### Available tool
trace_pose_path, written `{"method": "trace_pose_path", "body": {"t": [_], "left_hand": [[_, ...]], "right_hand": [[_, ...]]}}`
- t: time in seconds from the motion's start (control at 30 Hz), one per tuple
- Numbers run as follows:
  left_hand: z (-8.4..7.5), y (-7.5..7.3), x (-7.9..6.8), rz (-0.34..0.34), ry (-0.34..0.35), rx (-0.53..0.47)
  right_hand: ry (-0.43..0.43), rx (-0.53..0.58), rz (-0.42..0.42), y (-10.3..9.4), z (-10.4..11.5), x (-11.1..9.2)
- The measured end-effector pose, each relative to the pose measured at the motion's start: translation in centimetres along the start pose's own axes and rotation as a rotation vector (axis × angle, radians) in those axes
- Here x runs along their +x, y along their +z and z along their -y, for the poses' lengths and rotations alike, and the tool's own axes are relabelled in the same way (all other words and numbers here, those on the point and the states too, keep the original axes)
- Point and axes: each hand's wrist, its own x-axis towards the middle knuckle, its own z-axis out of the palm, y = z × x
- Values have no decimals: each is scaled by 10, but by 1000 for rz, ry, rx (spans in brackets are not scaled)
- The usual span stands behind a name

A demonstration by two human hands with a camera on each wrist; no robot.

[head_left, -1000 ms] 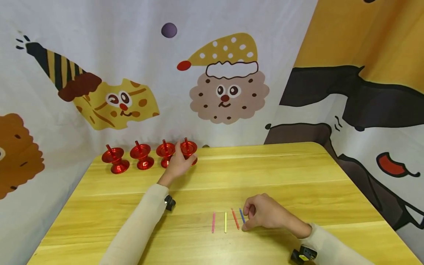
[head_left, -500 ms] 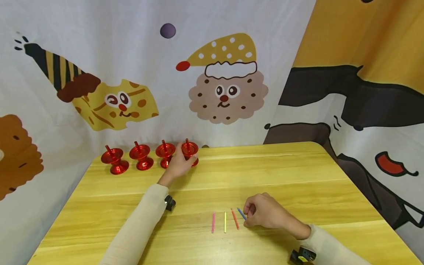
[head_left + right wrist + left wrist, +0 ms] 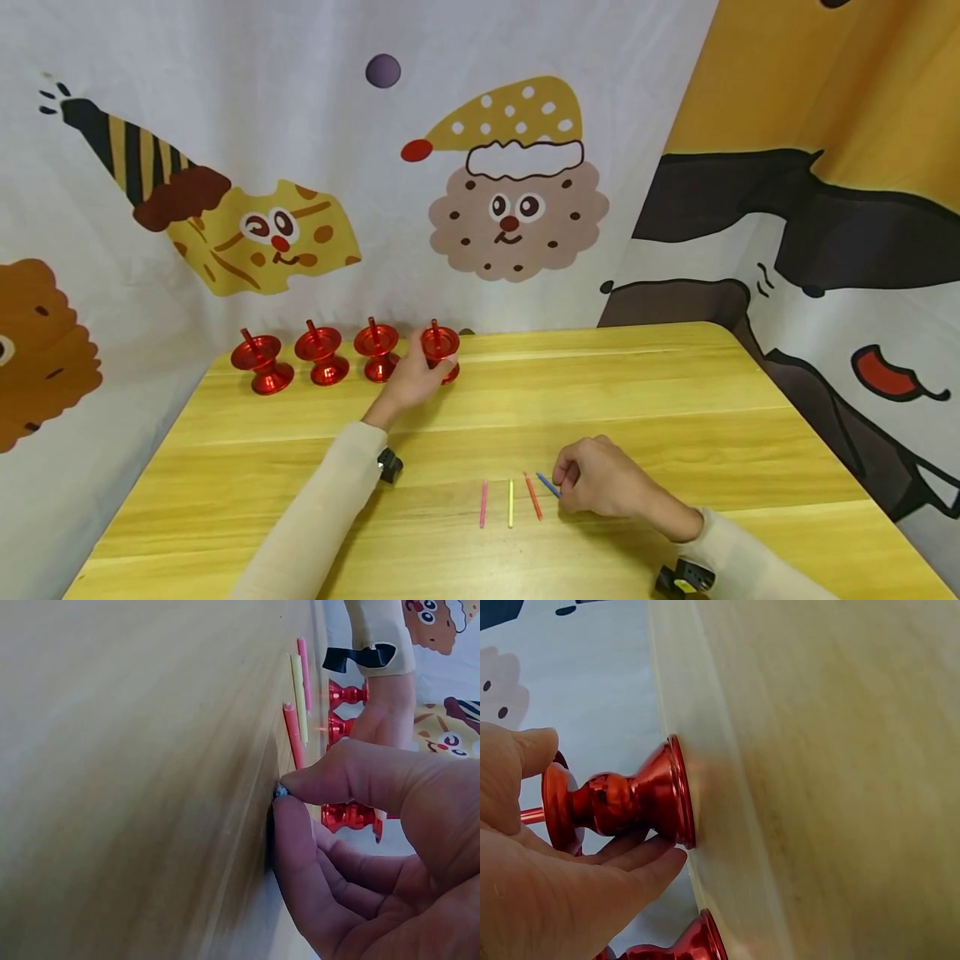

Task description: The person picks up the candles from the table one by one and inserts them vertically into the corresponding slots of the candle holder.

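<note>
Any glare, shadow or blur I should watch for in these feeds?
Head: pale glare on the tabletop below the yellow stick; left wrist: bright highlights on the red stand, reddish reflection by its base; right wrist: broad soft shadows across the tabletop, and the blue stick shows only a small, indistinct end.

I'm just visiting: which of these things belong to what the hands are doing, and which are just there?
Part of the job, it seems:
rightmost red stand, held by the left hand
blue stick, pinched by the right hand
probably also the pink stick, yellow stick, red stick and other three red stands

Just there:
printed curtain
black wrist gadget on each arm
</note>
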Motion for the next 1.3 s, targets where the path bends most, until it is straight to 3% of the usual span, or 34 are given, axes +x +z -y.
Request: {"method": "trace_pose_path", "body": {"t": [0.23, 0.5, 0.67, 0.93, 1.3], "left_hand": [[-3, 6, -3, 16, -13, 5], [-8, 9, -11, 76, -18, -28], [-12, 13, -16, 111, -21, -40], [-21, 20, -23, 178, -7, -75], [-25, 30, -24, 299, 90, -148]], "right_hand": [[2, 48, 25, -1, -2, 1], [30, 290, 63, -4, -11, 8], [36, 405, 51, -13, -12, 19], [25, 459, 0, -28, -9, 42], [-31, 590, -57, -40, 2, 63]]}}
